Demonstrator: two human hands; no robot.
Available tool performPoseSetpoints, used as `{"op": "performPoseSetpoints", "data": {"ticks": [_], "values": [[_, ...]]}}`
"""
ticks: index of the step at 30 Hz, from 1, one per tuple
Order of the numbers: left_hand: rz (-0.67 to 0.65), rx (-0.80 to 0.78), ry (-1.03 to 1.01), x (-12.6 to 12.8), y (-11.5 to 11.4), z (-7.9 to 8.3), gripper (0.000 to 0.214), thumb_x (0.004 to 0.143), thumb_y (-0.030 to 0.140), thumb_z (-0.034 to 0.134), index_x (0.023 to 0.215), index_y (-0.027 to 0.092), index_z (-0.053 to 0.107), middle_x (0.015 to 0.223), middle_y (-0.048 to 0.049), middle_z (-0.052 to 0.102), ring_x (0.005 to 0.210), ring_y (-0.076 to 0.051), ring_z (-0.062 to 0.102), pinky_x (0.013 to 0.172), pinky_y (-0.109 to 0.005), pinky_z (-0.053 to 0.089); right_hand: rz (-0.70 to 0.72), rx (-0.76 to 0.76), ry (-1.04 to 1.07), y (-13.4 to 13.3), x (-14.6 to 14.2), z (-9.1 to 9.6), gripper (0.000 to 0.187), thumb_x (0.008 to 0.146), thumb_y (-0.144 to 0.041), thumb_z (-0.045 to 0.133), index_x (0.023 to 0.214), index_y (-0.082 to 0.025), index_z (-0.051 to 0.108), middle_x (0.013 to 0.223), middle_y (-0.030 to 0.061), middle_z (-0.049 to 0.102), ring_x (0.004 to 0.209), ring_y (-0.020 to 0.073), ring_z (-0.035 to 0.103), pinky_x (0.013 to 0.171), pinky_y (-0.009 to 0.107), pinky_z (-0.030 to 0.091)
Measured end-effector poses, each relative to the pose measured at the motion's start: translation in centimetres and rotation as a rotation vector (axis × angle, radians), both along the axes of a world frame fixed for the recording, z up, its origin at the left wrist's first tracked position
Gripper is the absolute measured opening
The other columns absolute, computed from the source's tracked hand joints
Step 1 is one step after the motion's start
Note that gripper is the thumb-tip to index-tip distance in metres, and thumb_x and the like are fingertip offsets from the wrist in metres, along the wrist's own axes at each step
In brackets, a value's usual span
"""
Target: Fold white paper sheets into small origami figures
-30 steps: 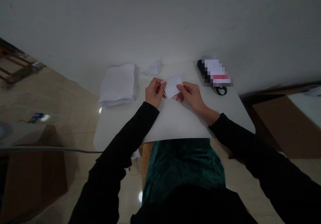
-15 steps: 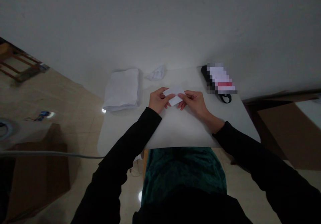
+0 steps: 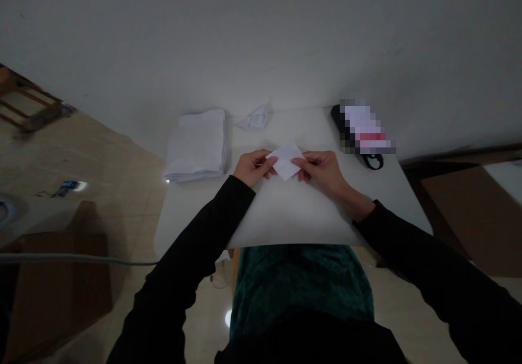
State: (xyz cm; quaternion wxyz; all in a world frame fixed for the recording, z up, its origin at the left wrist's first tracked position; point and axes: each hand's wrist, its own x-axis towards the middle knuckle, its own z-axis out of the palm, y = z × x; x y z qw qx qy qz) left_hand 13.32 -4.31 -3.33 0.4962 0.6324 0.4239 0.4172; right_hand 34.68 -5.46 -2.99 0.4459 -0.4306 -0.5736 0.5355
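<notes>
Seated at a white table (image 3: 293, 217), a person in black sleeves pinches a small folded white paper (image 3: 286, 161) between both hands, just above the tabletop. The left hand (image 3: 252, 168) closes thumb and fingertips on the sheet's left corner. The right hand (image 3: 324, 171) does the same on the right corner, its other fingers curled under. Both grips are nearly shut, with only the thickness of the paper between the pads.

Gripped at opposite corners, the piece sits like a diamond, one point toward the wall and one toward the person. That seems to stretch it taut and leave its middle free of fingers. Whether the lower point touches the table cannot be told.

Beyond the left hand and to its outer side, a stack of white sheets (image 3: 198, 143) lies squared near the table's edge, within easy reach. A crumpled white scrap (image 3: 255, 118) rests beyond the grip, close to the wall and apart from the stack, seemingly set aside. Past the right hand, at the far corner, sits a dark object (image 3: 340, 122) with a black loop (image 3: 373, 161), well clear of the held paper. The bare stretch of table on the near side of the grip gives room for the forearms.
</notes>
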Motion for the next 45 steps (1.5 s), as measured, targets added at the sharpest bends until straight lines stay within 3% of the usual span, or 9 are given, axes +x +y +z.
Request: {"op": "performPoseSetpoints", "data": {"ticks": [4, 8, 13, 22, 27, 31, 35, 41, 45], "values": [[-0.094, -0.049, 0.017, -0.9, -0.2, -0.3, 0.044, 0.085, 0.054, 0.066, 0.095, 0.012, 0.072, 0.064, -0.0063, 0.072, 0.055, -0.015, 0.069, 0.052, -0.024, 0.057, 0.092, -0.023, -0.052, 0.2, 0.1, 0.3, 0.029, 0.075, -0.044, 0.079, 0.074, -0.015, 0.076, 0.053, -0.0006, 0.063, 0.042, 0.0081, 0.050, 0.041, 0.023, 0.041], [-0.221, -0.066, 0.078, -1.3, -0.4, -0.2, 0.050, 0.090, 0.058, 0.058, 0.107, 0.012, 0.070, 0.074, -0.0097, 0.076, 0.064, -0.017, 0.073, 0.053, -0.023, 0.057, 0.032, 0.030, -0.033, 0.2, 0.0, 0.2, 0.027, 0.076, -0.043, 0.078, 0.072, -0.016, 0.074, 0.058, -0.0009, 0.064, 0.043, 0.0082, 0.050, 0.042, 0.023, 0.040], [-0.146, 0.073, 0.085, -0.8, -1.0, 0.3, 0.040, 0.085, 0.051, 0.068, 0.101, 0.015, 0.072, 0.095, -0.0096, 0.076, 0.076, -0.016, 0.073, 0.067, -0.024, 0.061, 0.006, 0.082, -0.021, -0.2, -0.1, 0.1, 0.024, 0.081, -0.040, 0.075, 0.072, -0.018, 0.076, 0.050, -0.0024, 0.060, 0.043, 0.0085, 0.049, 0.043, 0.023, 0.038], [-0.096, -0.103, 0.042, 0.2, -1.8, 0.2, 0.042, 0.067, 0.043, 0.085, 0.091, 0.011, 0.072, 0.077, -0.0033, 0.072, 0.056, -0.010, 0.064, 0.053, -0.020, 0.058, -0.034, 0.180, -0.117, -1.1, -1.0, -0.3, 0.024, 0.079, -0.042, 0.075, 0.087, -0.020, 0.080, 0.073, 0.0012, 0.074, 0.050, 0.0089, 0.054, 0.047, 0.022, 0.042], [-0.120, -0.140, 0.037, 0.1, -1.4, 0.0, 0.041, 0.075, 0.050, 0.078, 0.086, 0.011, 0.071, 0.075, -0.0035, 0.072, 0.056, -0.011, 0.066, 0.056, -0.022, 0.060, -0.025, 0.198, -0.125, -1.1, -0.9, 0.0, 0.020, 0.083, -0.038, 0.071, 0.083, -0.020, 0.079, 0.067, -0.0004, 0.072, 0.047, 0.0100, 0.057, 0.046, 0.023, 0.045], [-0.209, -0.147, -0.018, 0.1, -1.4, 0.0, 0.050, 0.086, 0.056, 0.065, 0.102, 0.009, 0.067, 0.075, -0.0063, 0.073, 0.060, -0.015, 0.070, 0.057, -0.024, 0.060, -0.088, 0.151, -0.045, -0.8, -1.0, 0.1, 0.019, 0.082, -0.038, 0.072, 0.083, -0.020, 0.079, 0.067, -0.0007, 0.072, 0.049, 0.0112, 0.060, 0.047, 0.025, 0.049], [-0.253, -0.233, -0.056, 0.1, -1.6, 0.2, 0.057, 0.089, 0.059, 0.059, 0.111, 0.007, 0.060, 0.062, -0.0050, 0.069, 0.054, -0.016, 0.069, 0.052, -0.024, 0.058, -0.087, 0.089, 0.066, -0.3, -1.1, -0.4, 0.019, 0.075, -0.037, 0.078, 0.083, -0.020, 0.077, 0.071, -0.0004, 0.073, 0.053, 0.0120, 0.062, 0.047, 0.026, 0.052], [-0.090, -0.183, 0.048, -0.1, -1.4, 0.8, 0.041, 0.081, 0.048, 0.072, 0.097, 0.010, 0.067, 0.066, -0.0033, 0.070, 0.048, -0.011, 0.064, 0.043, -0.018, 0.048, -0.060, 0.039, 0.140, 0.1, -0.7, -0.2, 0.025, 0.067, -0.033, 0.083, 0.082, -0.018, 0.069, 0.074, 0.0016, 0.074, 0.057, 0.0131, 0.064, 0.046, 0.025, 0.051], [0.071, -0.037, 0.004, -0.1, -1.3, 0.5, 0.047, 0.074, 0.039, 0.080, 0.109, 0.016, 0.059, 0.068, 0.0018, 0.069, 0.056, -0.010, 0.066, 0.049, -0.017, 0.050, -0.010, 0.015, 0.135, 0.0, -0.4, 0.1, 0.039, 0.069, -0.031, 0.082, 0.093, -0.023, 0.053, 0.061, -0.0057, 0.067, 0.044, 0.0104, 0.057, 0.040, 0.021, 0.044]]}}
